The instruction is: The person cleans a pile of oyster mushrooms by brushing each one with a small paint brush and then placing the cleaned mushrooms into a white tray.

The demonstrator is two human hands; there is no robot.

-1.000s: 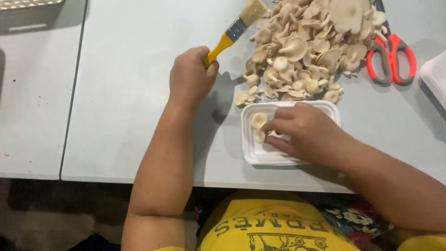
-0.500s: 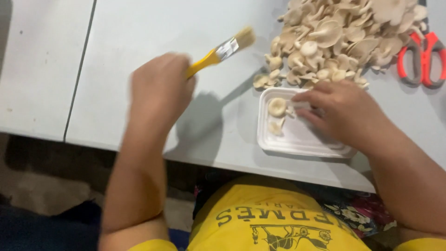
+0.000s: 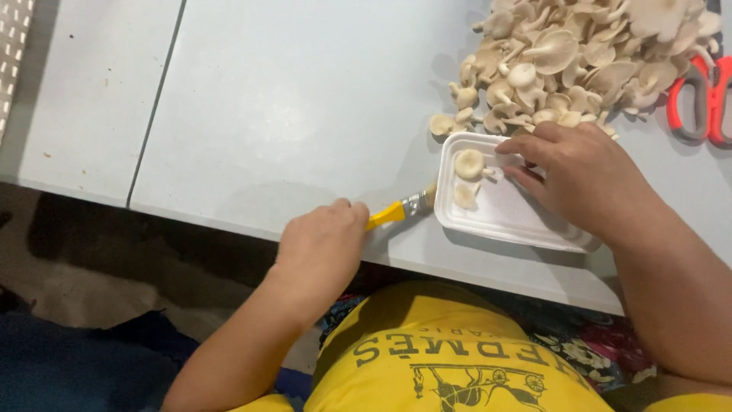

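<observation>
My left hand (image 3: 320,244) grips a yellow-handled paintbrush (image 3: 400,208) at the table's near edge; its bristles touch the left rim of a white foam tray (image 3: 518,221). Two pale mushrooms (image 3: 467,174) lie in the tray's left end. My right hand (image 3: 583,179) rests over the tray's far right part, fingers curled at the rim next to the mushrooms. A big pile of pale oyster mushrooms (image 3: 572,61) lies just beyond the tray.
Red-handled scissors (image 3: 701,99) lie at the right edge beside the pile. The grey table (image 3: 290,114) has a seam on the left. A pale perforated crate (image 3: 14,53) shows at the far left. Dark floor lies below the table edge.
My left hand has pulled the brush down from beside the pile to the table's near edge, bristles now at the tray's rim. My right hand stays over the tray. The view has shifted.
</observation>
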